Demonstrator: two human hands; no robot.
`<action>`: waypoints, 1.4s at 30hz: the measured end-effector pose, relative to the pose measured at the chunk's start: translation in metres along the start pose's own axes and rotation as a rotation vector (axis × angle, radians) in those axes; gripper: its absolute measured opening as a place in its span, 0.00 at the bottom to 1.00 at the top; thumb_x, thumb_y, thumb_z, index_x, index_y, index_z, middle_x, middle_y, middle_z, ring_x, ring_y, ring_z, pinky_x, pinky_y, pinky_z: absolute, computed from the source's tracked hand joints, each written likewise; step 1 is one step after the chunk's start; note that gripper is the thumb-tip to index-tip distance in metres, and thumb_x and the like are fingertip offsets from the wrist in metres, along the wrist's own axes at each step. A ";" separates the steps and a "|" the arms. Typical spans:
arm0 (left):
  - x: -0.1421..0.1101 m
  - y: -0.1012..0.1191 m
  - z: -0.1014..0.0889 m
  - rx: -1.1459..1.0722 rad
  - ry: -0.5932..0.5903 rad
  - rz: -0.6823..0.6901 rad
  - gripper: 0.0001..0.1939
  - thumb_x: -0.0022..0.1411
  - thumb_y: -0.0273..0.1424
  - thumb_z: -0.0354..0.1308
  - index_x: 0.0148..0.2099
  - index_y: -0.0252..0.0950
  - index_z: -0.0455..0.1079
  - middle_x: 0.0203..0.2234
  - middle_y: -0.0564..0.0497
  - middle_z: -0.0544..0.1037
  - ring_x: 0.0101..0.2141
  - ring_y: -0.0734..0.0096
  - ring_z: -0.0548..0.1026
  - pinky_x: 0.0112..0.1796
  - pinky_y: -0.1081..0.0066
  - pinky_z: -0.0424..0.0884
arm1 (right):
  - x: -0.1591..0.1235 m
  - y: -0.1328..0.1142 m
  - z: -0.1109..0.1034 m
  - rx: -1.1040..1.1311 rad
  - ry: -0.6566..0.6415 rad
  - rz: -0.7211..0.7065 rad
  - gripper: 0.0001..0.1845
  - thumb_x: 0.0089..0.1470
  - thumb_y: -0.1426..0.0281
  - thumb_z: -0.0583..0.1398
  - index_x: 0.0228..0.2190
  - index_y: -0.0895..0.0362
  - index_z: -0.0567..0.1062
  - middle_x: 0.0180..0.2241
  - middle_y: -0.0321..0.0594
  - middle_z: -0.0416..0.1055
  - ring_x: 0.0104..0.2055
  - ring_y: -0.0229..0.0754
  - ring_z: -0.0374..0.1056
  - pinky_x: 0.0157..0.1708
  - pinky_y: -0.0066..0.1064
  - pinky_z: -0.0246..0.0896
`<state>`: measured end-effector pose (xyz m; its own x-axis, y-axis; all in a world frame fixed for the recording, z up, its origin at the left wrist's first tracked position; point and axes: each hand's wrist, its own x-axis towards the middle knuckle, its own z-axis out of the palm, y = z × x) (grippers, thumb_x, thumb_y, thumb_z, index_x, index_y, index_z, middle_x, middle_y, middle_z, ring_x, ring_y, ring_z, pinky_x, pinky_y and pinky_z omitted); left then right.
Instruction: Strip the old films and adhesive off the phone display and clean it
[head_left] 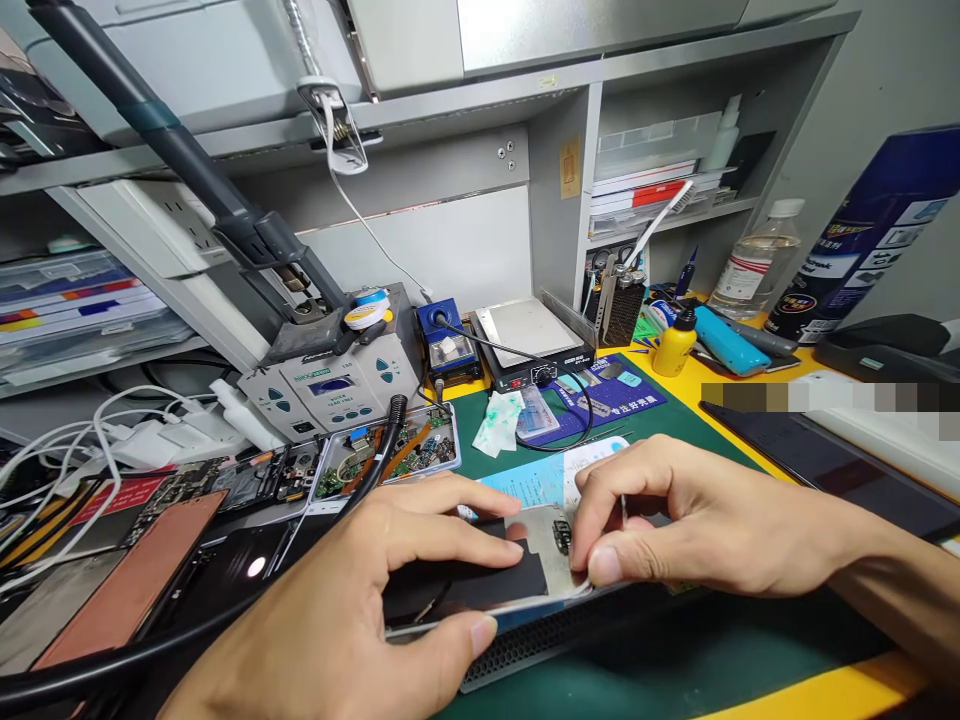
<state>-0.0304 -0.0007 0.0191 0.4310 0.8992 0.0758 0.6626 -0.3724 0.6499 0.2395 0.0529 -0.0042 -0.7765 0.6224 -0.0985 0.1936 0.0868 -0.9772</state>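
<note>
An opened phone housing, with a silvery end and a black sheet over much of it, lies in front of me. My left hand holds it from the left: index finger on the black sheet, thumb at the near edge. My right hand is closed at the housing's right end, thumb and index finger pinching its edge. A small black camera part sits beside the right fingertips. Something thin and metallic shows between the right fingers, too covered to name. Below the housing is a dark perforated strip.
A green mat covers the yellow bench. Behind stand a grey soldering station, a heating plate and a tray of small parts. Phone parts and a black hose lie left; a yellow bottle and a dark phone right.
</note>
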 end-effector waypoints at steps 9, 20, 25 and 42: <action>0.000 -0.001 0.001 -0.005 0.007 0.008 0.19 0.51 0.27 0.65 0.45 0.52 0.80 0.53 0.56 0.80 0.55 0.56 0.76 0.57 0.61 0.71 | 0.002 0.001 0.000 0.031 -0.009 -0.026 0.16 0.57 0.60 0.68 0.35 0.63 0.82 0.27 0.36 0.69 0.26 0.32 0.56 0.25 0.24 0.51; 0.000 0.001 0.000 0.005 -0.009 -0.004 0.21 0.50 0.27 0.65 0.46 0.55 0.78 0.55 0.60 0.78 0.56 0.58 0.75 0.58 0.62 0.70 | 0.002 -0.001 0.000 0.041 -0.007 -0.023 0.14 0.56 0.62 0.68 0.35 0.63 0.82 0.27 0.35 0.69 0.27 0.32 0.56 0.26 0.24 0.52; 0.002 -0.009 0.002 0.089 -0.059 0.043 0.30 0.54 0.28 0.65 0.57 0.58 0.71 0.62 0.60 0.70 0.64 0.55 0.65 0.65 0.52 0.59 | 0.005 0.002 0.001 0.086 0.096 -0.052 0.16 0.58 0.58 0.67 0.40 0.58 0.79 0.26 0.32 0.66 0.25 0.31 0.56 0.23 0.22 0.52; 0.020 -0.008 0.040 0.265 0.397 0.211 0.37 0.56 0.26 0.63 0.66 0.51 0.61 0.58 0.47 0.69 0.56 0.55 0.72 0.55 0.54 0.74 | 0.016 0.013 0.010 0.259 0.260 -0.007 0.20 0.56 0.53 0.66 0.30 0.59 0.76 0.17 0.27 0.59 0.16 0.30 0.54 0.16 0.21 0.54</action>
<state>-0.0024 0.0111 -0.0143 0.3404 0.7973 0.4984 0.7407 -0.5539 0.3802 0.2233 0.0567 -0.0206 -0.5927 0.8021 -0.0733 0.0048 -0.0875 -0.9962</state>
